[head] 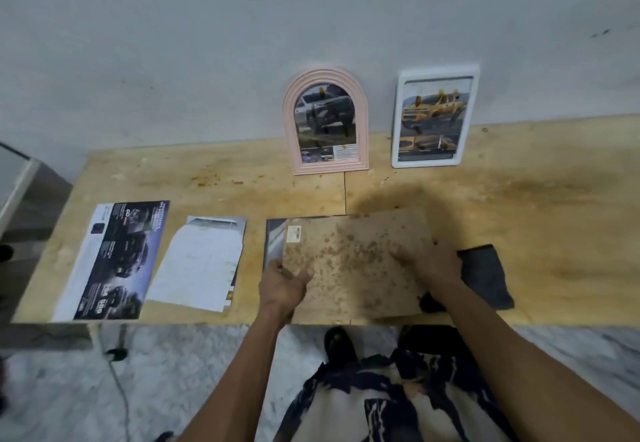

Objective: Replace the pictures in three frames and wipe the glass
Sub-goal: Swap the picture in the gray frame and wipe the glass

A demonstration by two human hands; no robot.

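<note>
A brown, stained backing board [353, 261] lies tilted at the table's front, held at both sides. My left hand [284, 284] grips its left edge and my right hand [433, 261] grips its right edge. Under the board a picture or frame [273, 237] shows at the left. A pink arched frame [325, 121] with a grey truck picture leans on the wall. To its right leans a white rectangular frame [434, 117] with a yellow truck picture. Both frames' glass carries brown smears.
A dark cloth [485, 275] lies just right of my right hand. Two loose pictures lie on the wooden table [536, 206]: a dark car advert [114, 261] and a white-backed sheet [201, 261]. A cable [119, 382] hangs below the front edge.
</note>
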